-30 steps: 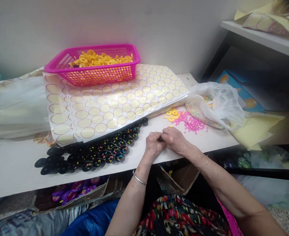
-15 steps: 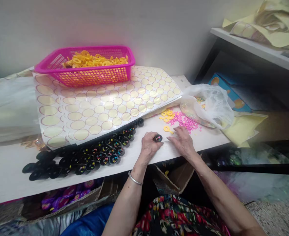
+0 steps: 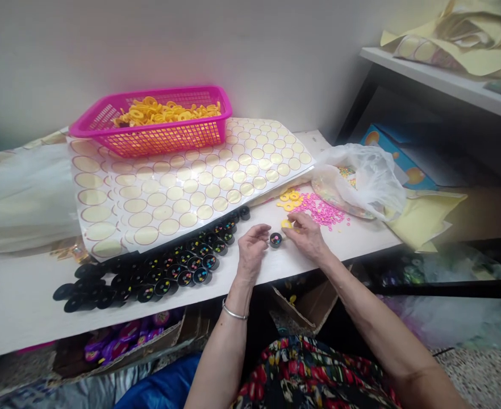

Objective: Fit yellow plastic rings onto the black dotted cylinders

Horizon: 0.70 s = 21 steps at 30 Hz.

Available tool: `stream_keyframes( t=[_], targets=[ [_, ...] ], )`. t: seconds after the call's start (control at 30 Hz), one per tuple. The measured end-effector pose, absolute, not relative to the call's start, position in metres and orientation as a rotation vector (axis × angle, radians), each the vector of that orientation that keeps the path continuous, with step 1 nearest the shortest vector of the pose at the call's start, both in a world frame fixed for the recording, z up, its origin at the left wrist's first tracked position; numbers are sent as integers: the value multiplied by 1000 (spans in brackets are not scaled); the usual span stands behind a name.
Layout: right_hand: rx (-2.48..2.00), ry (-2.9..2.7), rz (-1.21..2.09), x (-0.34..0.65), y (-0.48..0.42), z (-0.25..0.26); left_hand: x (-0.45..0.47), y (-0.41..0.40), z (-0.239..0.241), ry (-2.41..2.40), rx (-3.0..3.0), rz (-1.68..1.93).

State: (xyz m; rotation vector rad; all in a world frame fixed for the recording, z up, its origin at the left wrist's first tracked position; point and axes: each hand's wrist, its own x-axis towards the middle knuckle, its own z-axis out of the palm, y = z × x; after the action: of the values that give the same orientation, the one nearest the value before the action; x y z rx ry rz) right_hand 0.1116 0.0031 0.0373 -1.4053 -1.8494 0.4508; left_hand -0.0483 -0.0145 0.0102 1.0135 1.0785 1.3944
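A small round black cup (image 3: 275,240) with colored bits inside stands on the white table between my hands. My left hand (image 3: 253,248) is just left of it, fingers loosely curved and apart, with nothing in them. My right hand (image 3: 308,238) pinches a yellow ring-shaped plastic piece (image 3: 286,224) with a short handle, beside the cup. Past that hand lie more yellow ring pieces (image 3: 292,196) and a spread of tiny pink beads (image 3: 322,210). Left of my left hand, several similar black cups (image 3: 184,277) stand in rows, many holding colored bits.
A pink basket (image 3: 169,136) of yellow pieces sits on sheets of round stickers (image 3: 199,199) at the back. A clear plastic bag (image 3: 374,170) with beads lies at the right, near a shelf (image 3: 442,85). Below the table edge are open cardboard boxes (image 3: 305,307).
My left hand has let go of the black cup, which now stands on the table. My right hand has picked up a yellow ring piece. The view has shifted slightly.
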Motion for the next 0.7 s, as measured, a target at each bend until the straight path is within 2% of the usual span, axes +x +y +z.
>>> stream_keyframes(
  t=[0.07,0.17,0.47,0.7],
  targets=[
    [-1281,-1932,514,109,-7,45,-47,-14,12,1056,880,1434],
    [-1230,-2075,430,103,-17,53,-46,-15,16,1074,829,1425],
    [-1271,-2222,289,95,-14,52,-43,-17,20,1120,1014,1332],
    [-1269,-2179,382,96,-14,51,-45,-16,17,1173,1218,1264]
  ],
)
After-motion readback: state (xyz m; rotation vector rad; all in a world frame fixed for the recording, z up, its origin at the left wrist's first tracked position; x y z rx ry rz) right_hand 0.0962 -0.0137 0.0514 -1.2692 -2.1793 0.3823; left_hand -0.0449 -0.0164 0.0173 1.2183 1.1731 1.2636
